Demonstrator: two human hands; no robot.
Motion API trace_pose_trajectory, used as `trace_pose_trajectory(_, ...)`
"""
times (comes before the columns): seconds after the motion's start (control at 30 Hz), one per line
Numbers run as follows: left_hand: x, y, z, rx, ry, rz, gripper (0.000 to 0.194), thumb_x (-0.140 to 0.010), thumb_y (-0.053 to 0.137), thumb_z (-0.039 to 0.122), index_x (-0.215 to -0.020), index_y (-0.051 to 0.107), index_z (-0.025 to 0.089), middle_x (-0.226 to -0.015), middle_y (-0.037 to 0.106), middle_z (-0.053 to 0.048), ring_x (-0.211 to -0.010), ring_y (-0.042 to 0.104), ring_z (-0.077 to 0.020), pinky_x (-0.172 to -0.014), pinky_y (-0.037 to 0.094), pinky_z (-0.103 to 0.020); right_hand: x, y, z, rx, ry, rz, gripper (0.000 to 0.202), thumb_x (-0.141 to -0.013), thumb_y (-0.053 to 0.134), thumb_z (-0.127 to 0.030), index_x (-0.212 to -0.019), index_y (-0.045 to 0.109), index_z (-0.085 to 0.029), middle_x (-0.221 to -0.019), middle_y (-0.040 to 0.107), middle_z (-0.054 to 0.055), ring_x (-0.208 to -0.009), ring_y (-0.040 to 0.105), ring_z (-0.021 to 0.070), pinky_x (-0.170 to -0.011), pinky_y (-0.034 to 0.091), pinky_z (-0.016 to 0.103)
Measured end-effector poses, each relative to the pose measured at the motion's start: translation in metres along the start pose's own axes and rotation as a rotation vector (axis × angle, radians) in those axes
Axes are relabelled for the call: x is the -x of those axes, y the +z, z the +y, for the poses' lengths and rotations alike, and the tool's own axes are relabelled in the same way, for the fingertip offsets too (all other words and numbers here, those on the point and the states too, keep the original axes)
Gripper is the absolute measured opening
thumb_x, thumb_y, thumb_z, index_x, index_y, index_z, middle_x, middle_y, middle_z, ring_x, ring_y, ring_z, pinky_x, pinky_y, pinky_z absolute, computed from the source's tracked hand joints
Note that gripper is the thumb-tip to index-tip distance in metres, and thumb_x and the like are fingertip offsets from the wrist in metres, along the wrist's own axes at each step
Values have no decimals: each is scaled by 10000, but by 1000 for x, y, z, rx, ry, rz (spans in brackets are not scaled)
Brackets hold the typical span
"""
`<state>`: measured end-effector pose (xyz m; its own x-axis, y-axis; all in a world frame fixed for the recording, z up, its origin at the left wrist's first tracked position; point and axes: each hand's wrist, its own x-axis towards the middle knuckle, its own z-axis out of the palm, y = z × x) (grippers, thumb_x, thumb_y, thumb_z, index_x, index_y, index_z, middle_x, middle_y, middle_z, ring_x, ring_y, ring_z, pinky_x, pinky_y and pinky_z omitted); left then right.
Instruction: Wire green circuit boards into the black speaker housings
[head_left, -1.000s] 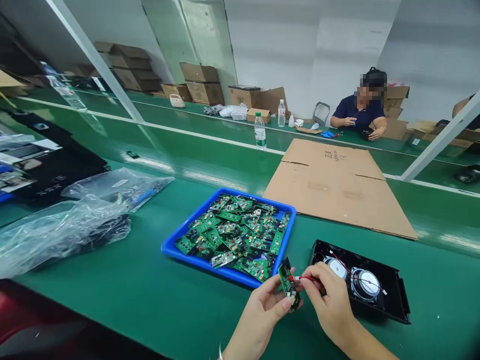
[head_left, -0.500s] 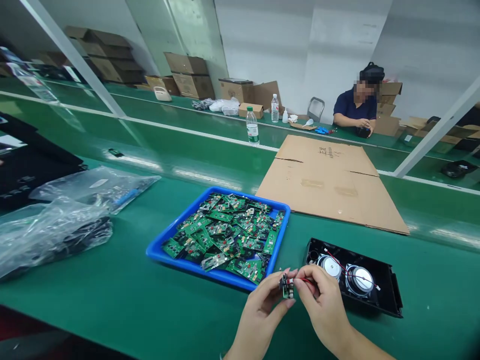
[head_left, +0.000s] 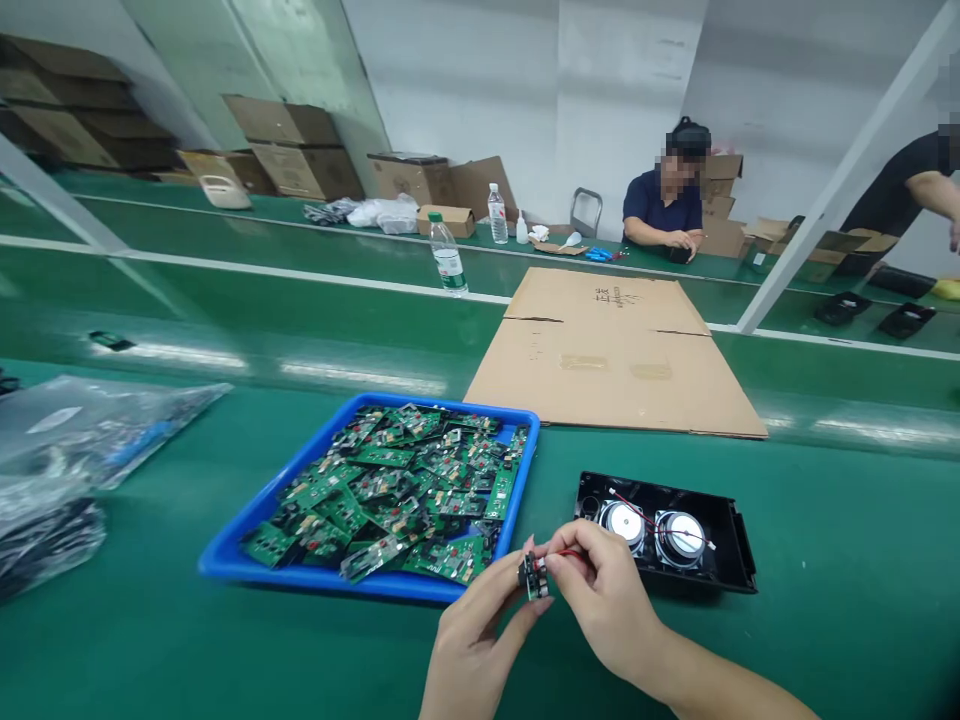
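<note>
My left hand [head_left: 480, 625] is closed around a small green circuit board [head_left: 534, 580], held on edge with its components towards my right. The fingertips of my right hand [head_left: 607, 595] pinch a red-and-black wire [head_left: 571, 553] at the board's upper edge. Whether its plug is seated in the board cannot be made out. Just behind my right hand lies an open black speaker housing [head_left: 724, 565] with two round speakers [head_left: 681, 538] and thin wires across them. Left of my hands, a blue tray [head_left: 247, 580] holds several loose green circuit boards [head_left: 390, 490].
A flattened cardboard sheet [head_left: 615, 350] lies behind the housing. Clear plastic bags [head_left: 90, 430] are at the left. A water bottle [head_left: 448, 258] stands near the divider. Across the bench a person [head_left: 664, 205] handles a dark object; another person [head_left: 900, 190] is at the right edge.
The view has turned to the right, so the bench things sit farther left, and a second person now shows at the right edge. Both hands keep their hold on the board and wire.
</note>
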<state>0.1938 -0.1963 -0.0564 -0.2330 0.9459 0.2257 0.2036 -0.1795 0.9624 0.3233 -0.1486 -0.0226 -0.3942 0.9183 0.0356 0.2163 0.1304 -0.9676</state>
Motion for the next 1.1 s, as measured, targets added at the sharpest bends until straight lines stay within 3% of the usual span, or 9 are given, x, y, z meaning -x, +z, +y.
trace_pose_trajectory(0.1, -2, 3, 8, -26, -60, -17, 238, -682, 644, 229, -901, 700, 303, -983, 694, -8, -926, 628, -215, -796, 528, -253, 3, -4, 0, 59, -54, 33, 122, -788, 446, -240, -733, 521, -160, -702, 562, 22, -580, 437, 100, -513, 336, 211)
trace_pose_trajectory(0.33, -4, 22, 29, 149, -391, 1, 246, -599, 714, 339, -821, 709, 235, -956, 702, -46, -872, 641, -274, -749, 546, -295, 4, -18, -1, 189, -152, 34, 134, -831, 424, -204, -735, 509, -167, -686, 542, 8, -606, 464, 108, -548, 368, 223)
trace_pose_trajectory(0.5, 1, 31, 31, 195, -470, 14, 446, -524, 754, 415, -904, 665, 198, -909, 707, -67, -856, 642, -281, -737, 553, -312, 9, -55, -10, 312, -318, -50, 131, -872, 449, -194, -822, 569, -179, -829, 592, 13, -816, 504, 135, -757, 407, 269)
trace_pose_trajectory(0.6, 3, 32, 34, 230, -483, 17, 512, -530, 740, 450, -957, 620, 195, -898, 700, -72, -852, 642, -267, -729, 552, -304, 15, -93, -3, 538, -190, 75, 133, -865, 453, -159, -932, 567, -170, -919, 590, 41, -890, 494, 168, -783, 413, 311)
trace_pose_trajectory(0.67, 3, 33, 37, 223, -488, 9, 501, -544, 728, 456, -953, 599, 198, -907, 694, -75, -818, 647, -250, -708, 551, -293, 21, -116, 10, 765, -65, 147, 110, -827, 509, -162, -917, 574, -168, -888, 593, 55, -839, 503, 197, -706, 425, 331)
trace_pose_trajectory(0.73, 3, 35, 41, 198, -507, -34, 447, -560, 723, 433, -919, 590, 203, -909, 692, -72, -743, 650, -219, -674, 548, -274, 27, -130, 23, 925, 17, 140, 73, -766, 593, -175, -838, 584, -177, -805, 591, 50, -758, 508, 206, -604, 417, 315)
trace_pose_trajectory(0.9, -1, 44, 48, 182, -526, -141, 325, -611, 696, 335, -889, 597, 200, -898, 688, -55, -712, 634, -183, -671, 535, -246, 36, -132, 41, 944, 22, 41, 78, -748, 575, -108, -753, 577, -186, -714, 588, 30, -672, 522, 184, -529, 406, 282)
trace_pose_trajectory(1.0, -2, 48, 48, 164, -536, -189, 333, -603, 699, 356, -882, 605, 201, -924, 683, -58, -729, 638, -193, -665, 541, -252, 35, -127, 35, 866, -28, 109, 104, -790, 516, -110, -832, 579, -181, -784, 602, 43, -739, 533, 197, -599, 439, 312)
trace_pose_trajectory(1.1, 1, 52, 39, 189, -557, -195, 423, -548, 732, 420, -892, 599, 215, -896, 696, -53, -744, 650, -220, -693, 555, -279, 38, -118, 25, 764, -168, 220, 116, -839, 495, -193, -922, 575, -190, -906, 601, 62, -851, 522, 208, -728, 445, 352)
